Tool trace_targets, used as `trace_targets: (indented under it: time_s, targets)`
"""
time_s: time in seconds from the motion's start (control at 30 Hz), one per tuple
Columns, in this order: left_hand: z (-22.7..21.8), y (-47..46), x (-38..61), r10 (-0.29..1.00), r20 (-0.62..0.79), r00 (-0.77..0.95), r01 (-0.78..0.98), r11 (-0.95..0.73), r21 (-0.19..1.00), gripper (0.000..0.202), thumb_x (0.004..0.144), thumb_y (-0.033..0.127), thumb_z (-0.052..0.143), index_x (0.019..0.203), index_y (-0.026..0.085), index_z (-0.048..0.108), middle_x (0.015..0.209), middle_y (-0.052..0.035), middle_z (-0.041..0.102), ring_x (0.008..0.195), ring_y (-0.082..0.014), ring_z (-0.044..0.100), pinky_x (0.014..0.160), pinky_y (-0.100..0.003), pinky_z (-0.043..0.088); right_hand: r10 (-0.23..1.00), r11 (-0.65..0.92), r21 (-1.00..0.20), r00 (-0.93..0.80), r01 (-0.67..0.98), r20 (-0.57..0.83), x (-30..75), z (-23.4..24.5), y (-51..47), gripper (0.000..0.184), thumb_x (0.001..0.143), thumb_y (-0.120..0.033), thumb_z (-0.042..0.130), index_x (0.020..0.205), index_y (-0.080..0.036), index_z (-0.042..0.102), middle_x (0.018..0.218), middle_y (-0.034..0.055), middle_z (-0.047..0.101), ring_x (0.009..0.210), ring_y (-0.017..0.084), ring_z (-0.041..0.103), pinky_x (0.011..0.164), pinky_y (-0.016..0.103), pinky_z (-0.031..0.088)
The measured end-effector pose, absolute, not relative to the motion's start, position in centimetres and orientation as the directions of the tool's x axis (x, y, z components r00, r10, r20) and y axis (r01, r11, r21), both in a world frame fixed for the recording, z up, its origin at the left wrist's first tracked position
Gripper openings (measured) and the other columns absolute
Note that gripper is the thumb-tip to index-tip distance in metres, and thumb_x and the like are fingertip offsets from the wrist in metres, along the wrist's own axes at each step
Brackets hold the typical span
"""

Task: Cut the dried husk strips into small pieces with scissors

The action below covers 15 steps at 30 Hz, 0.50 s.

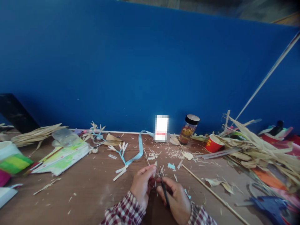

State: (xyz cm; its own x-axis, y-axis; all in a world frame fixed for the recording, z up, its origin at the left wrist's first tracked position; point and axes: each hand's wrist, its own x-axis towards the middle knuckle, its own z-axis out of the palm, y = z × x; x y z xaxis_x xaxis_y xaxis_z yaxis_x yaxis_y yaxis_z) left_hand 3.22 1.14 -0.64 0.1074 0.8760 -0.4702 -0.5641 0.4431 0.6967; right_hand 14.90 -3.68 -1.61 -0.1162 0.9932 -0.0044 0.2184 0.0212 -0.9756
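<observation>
Between thumb and forefinger, my left hand point(142, 182) pinches a small pale pointed piece point(156, 163) like dried husk. My right hand point(175, 198), just beside it, grips a slim dark pointed tool point(165, 191), perhaps tweezers. The tool's tip points up, close to the left fingertips; whether it touches the pale piece I cannot tell. Beyond my left hand lies a sprig of pale husk buds point(120, 150) on stems wrapped in light blue tape. From it a blue tape strip point(140, 147) curves back toward a blurred white object point(161, 128).
A lidded jar point(187, 131) and a red paper cup point(214, 143) stand at the back right. Dried husks point(248, 156), a blue glue gun point(269, 206) and a thin stick point(211, 190) lie on the right. At left is a paint-stained sheet point(63, 159). A blue panel point(140, 68) rises behind.
</observation>
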Motion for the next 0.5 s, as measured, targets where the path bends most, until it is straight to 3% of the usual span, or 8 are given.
trace_targets:
  time_s: [0.3, 0.5]
  targets:
    - [-0.7, 1.4, 3.2, 0.875, -0.475, 0.093, -0.56, 0.441, 0.701, 0.012, 0.064, 0.017, 0.066, 0.074, 0.011, 0.06, 0.051, 0.0037, 0.049, 0.046, -0.0055, 0.048, 0.046, -0.016, 0.04, 0.997, -0.039, -0.99, -0.061, 0.134, -0.048, 14.8, -2.4, -3.5, 0.027, 0.079, -0.037, 0.052, 0.094, -0.015, 0.057, 0.05, -0.007, 0.037, 0.043, 0.007, 0.035, 0.039, 0.016, 0.03]
    - [-1.1, 1.5, 3.1, 0.871, -0.484, 0.081, -0.586, 0.434, 0.684, 0.012, 0.065, 0.014, 0.066, 0.076, 0.013, 0.061, 0.055, 0.003, 0.052, 0.047, -0.0049, 0.049, 0.047, -0.016, 0.042, 0.996, -0.087, -0.996, -0.018, -0.018, -0.087, 14.9, -2.5, -3.2, 0.034, 0.076, -0.041, 0.055, 0.098, -0.015, 0.055, 0.053, -0.0055, 0.043, 0.045, 0.007, 0.04, 0.042, 0.017, 0.034]
